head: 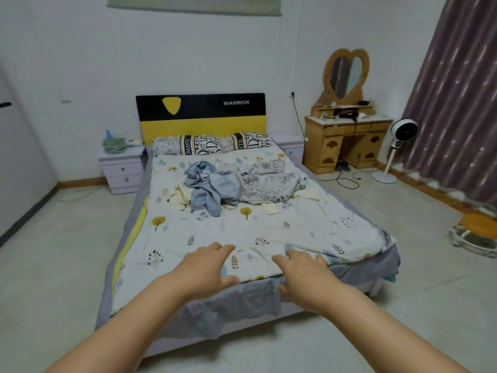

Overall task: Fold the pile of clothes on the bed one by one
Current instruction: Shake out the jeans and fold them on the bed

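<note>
Both arms reach over the foot of the bed [188, 316]. Risk: several tangled garments could lift together from the pile of clothes [231, 187], which lies mid-bed, well apart. Left hand [208, 267] and right hand [304, 275] have fingers spread, released, grasping nothing.

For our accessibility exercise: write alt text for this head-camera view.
Two open hands, left hand and right hand, reach over the foot of a bed toward a pile of clothes mid-mattress. Pillows line a yellow-black headboard.
</note>
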The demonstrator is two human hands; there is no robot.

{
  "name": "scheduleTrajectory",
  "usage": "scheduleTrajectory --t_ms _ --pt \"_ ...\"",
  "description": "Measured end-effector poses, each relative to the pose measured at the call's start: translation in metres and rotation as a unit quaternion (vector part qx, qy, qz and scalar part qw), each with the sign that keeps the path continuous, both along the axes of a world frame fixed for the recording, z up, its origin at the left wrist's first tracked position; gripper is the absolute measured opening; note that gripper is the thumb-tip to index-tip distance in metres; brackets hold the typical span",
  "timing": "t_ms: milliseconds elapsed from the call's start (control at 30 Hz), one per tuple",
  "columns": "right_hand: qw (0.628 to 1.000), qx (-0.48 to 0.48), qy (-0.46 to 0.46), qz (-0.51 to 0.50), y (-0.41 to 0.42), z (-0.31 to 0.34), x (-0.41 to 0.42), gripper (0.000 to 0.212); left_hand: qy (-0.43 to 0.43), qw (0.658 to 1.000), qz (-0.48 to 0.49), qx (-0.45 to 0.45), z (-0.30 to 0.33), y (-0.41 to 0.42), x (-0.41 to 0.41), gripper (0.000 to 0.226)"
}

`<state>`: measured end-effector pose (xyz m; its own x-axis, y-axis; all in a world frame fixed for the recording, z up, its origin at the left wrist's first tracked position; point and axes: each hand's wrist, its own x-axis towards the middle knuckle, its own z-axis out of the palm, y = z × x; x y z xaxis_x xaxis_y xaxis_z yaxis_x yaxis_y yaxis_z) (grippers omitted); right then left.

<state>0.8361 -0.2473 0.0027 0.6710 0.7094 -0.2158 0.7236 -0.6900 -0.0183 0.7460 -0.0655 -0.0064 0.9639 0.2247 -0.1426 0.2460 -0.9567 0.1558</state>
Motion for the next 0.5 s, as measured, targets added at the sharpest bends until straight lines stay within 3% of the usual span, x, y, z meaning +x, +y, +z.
scheduleTrajectory --t_ms 500 --pt "1.0 -0.008 0.012 0.023 0.046 -0.012 0.19 0.05 0.042 0.999 0.011 0.013 -0.018 0.042 0.177 0.072"
